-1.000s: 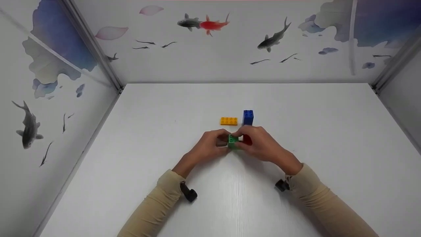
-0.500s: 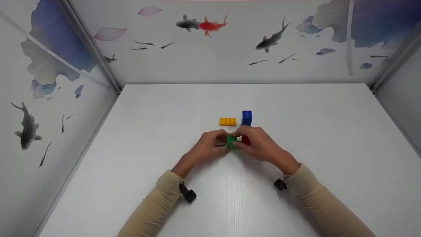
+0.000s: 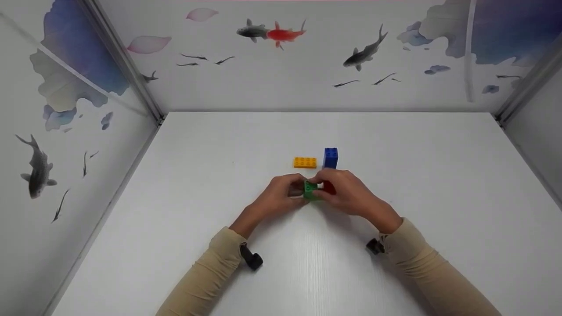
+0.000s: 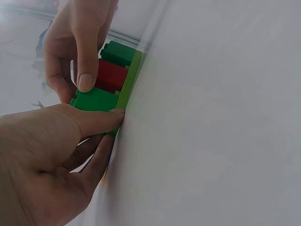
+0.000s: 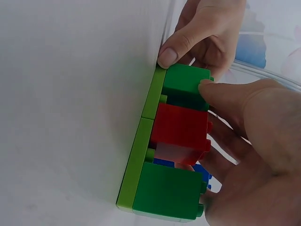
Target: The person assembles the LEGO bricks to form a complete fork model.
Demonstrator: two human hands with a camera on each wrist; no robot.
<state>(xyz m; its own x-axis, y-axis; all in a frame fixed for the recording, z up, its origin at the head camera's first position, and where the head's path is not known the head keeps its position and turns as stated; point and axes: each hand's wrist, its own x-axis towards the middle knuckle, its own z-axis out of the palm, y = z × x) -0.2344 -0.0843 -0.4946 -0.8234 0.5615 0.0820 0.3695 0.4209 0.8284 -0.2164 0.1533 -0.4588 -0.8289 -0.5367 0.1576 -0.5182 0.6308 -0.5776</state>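
My left hand (image 3: 281, 193) pinches the left end of a light green flat building plate (image 5: 134, 165). On that plate stand a green building brick (image 5: 188, 80) at the left end, a red brick (image 5: 181, 132) in the middle and another green brick (image 5: 167, 193) at the right end. My right hand (image 3: 344, 191) grips the left-end green brick between thumb and fingers, its palm covering most of the row in the head view. The right thumb (image 4: 86, 80) presses on the brick's near side. Gaps separate the three bricks.
Beyond the hands a yellow flat building plate (image 3: 305, 163) lies on the white table (image 3: 210, 145). To its right a blue brick stack (image 3: 330, 158) stands upright, just behind my right hand. Panels with painted fish surround the table's left and back.
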